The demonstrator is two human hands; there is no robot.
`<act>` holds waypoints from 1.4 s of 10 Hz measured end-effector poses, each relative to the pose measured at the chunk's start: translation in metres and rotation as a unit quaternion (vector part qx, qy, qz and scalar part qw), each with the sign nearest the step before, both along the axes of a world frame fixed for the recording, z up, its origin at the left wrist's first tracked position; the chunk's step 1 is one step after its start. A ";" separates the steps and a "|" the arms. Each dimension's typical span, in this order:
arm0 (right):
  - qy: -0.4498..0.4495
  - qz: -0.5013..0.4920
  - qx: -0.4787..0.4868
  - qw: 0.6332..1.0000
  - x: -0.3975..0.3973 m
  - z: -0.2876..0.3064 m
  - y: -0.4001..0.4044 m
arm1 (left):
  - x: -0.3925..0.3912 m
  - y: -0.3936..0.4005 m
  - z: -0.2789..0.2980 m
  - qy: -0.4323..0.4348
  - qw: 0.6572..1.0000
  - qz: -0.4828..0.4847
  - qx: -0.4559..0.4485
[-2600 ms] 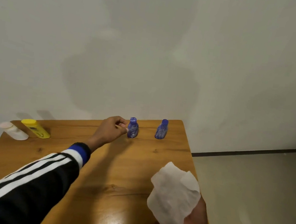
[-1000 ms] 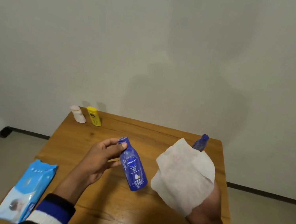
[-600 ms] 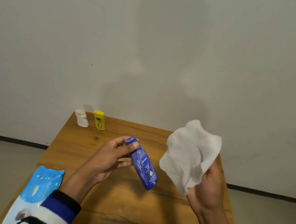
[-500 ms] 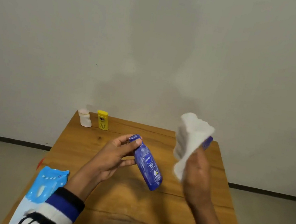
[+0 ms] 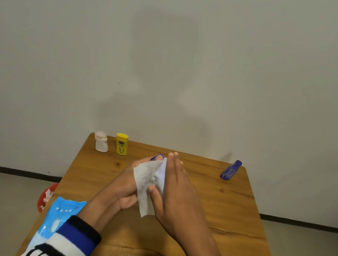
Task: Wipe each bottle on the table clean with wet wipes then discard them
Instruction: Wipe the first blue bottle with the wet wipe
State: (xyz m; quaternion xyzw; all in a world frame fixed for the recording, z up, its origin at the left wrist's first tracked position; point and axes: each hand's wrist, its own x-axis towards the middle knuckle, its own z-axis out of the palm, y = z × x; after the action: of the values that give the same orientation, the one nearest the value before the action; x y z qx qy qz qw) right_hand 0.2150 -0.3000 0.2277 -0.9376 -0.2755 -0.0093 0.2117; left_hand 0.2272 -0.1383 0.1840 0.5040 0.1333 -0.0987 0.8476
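The wet wipe pack [image 5: 55, 222] hangs off the table's [image 5: 238, 215] front left edge, and a white bottle [image 5: 101, 144] and yellow bottle [image 5: 121, 144] stand at the far left corner. Mid-table, the left hand [image 5: 124, 184] grips the blue bottle [image 5: 157, 157], only its cap peeking out above the wet wipe [image 5: 148, 181]. The right hand [image 5: 175, 194] presses the wipe onto it, fingers mostly straight, thumb hooked on the cloth. Best bet is probably turning the bottle inside the wipe, so every side gets rubbed. A second blue bottle [image 5: 230, 170] waits at the far right corner.
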 end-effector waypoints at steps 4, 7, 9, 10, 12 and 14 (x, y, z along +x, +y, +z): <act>-0.072 0.039 -0.155 0.984 -0.030 -0.010 -0.002 | -0.014 0.005 0.028 -0.020 0.997 0.063 -0.032; -0.110 0.091 -0.182 0.973 -0.021 0.004 0.001 | -0.020 -0.006 0.043 -0.020 0.998 0.051 -0.022; -0.145 0.145 -0.151 0.967 -0.034 0.010 -0.025 | -0.021 0.003 0.049 -0.022 0.996 0.084 -0.024; -0.069 0.112 -0.134 0.982 -0.021 0.019 -0.021 | -0.024 -0.013 0.046 -0.046 0.997 -0.002 -0.063; 0.048 0.030 -0.034 0.998 -0.001 0.034 -0.012 | -0.025 -0.036 0.044 -0.083 0.995 -0.047 -0.024; 0.018 0.015 0.034 0.999 -0.019 0.010 -0.027 | -0.017 -0.015 0.052 -0.076 0.996 0.048 -0.025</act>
State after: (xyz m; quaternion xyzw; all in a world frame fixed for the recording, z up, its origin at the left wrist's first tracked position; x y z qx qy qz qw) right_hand 0.1964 -0.3270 0.2377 -0.9255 -0.2857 0.0013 0.2486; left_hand 0.2102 -0.1533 0.2357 0.4819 0.0900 -0.0229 0.8713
